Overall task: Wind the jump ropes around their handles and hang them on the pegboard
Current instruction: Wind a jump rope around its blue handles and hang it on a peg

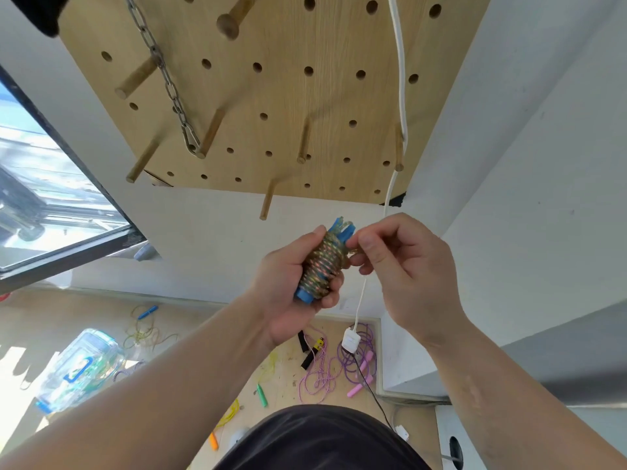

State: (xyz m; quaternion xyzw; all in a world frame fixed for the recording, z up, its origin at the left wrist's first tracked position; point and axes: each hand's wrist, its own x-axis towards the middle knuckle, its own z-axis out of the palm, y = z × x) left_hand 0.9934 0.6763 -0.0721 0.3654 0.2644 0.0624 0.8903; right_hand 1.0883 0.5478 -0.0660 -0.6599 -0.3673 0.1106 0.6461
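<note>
Wooden pegboard (271, 96) fills the white wall ahead. Just below its lower edge, the left hand (288, 293) grips the wound blue-handled jump rope (324, 262), and the right hand (407, 266) pinches its loose end. Tucking that end snugly under a coil should stop it unravelling on a peg (267, 201).

Probably a home hobby corner: wooden pegboard (288, 96) on white wall, window (51, 184), floor clutter.
</note>
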